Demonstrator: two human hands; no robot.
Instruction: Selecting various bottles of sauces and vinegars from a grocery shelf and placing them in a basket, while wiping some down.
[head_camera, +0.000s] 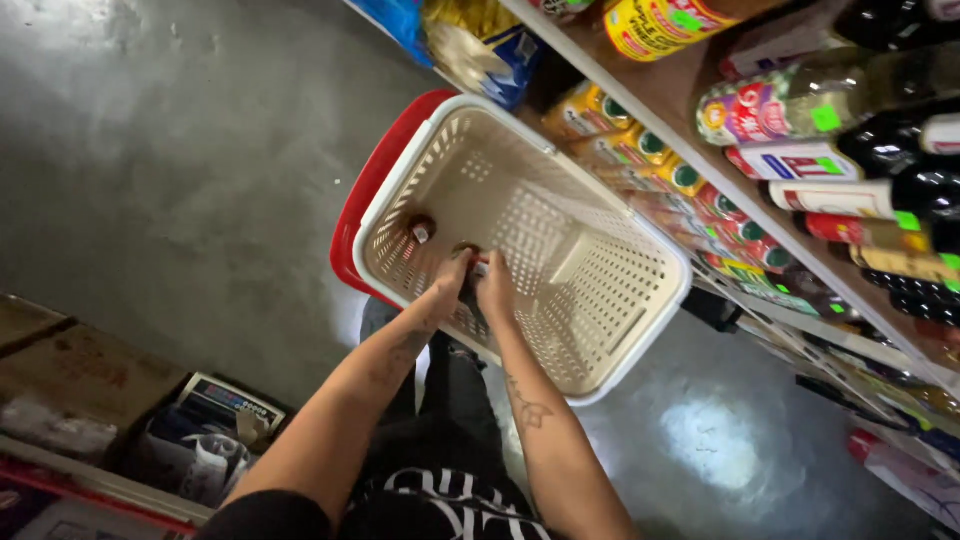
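One cream perforated plastic basket (600, 290) nested in one red basket (365, 190), two dark bottles inside, one lying (421, 229), one (468, 285) gripped by both hands, left hand (452, 277), right hand (495, 290), arms outstretched beside bottle-stocked shelves (800, 190).

The perforated basket (600, 300) looks like matt cream plastic, the floor (180, 170) smooth, faintly glossy grey concrete.

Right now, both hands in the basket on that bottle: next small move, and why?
Probably let go and lift both hands clear. The left hand and right hand already hold the dark bottle low inside the cream basket, beside another bottle standing there.
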